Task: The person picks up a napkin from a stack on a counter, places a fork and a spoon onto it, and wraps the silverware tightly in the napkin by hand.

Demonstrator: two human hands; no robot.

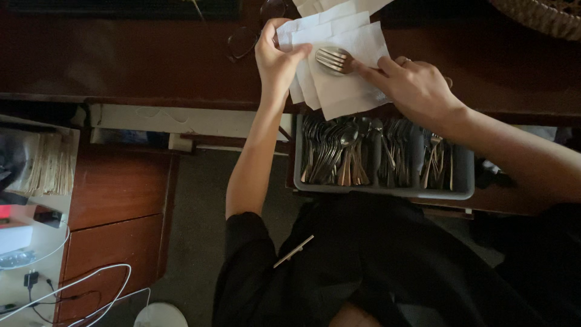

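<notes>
Pinching the upper corner of a stack of white paper napkins (342, 72) on the dark wooden bench (121, 60), the left hand (275, 60) holds it. The right hand (414, 88) presses one silver metal fork (334, 60) onto the top napkin. Below sits one grey plastic cutlery tray (463, 175), full of spoons and forks.

There is one view only, from a camera on the person's head, looking almost straight down and close in. The dark wooden counter (151, 60) runs across the top at twelve o'clock, the grey cutlery tray (466, 181) sits just right of centre, the person's dark clothing fills six o'clock, and a cabinet lies at eight o'clock.
</notes>
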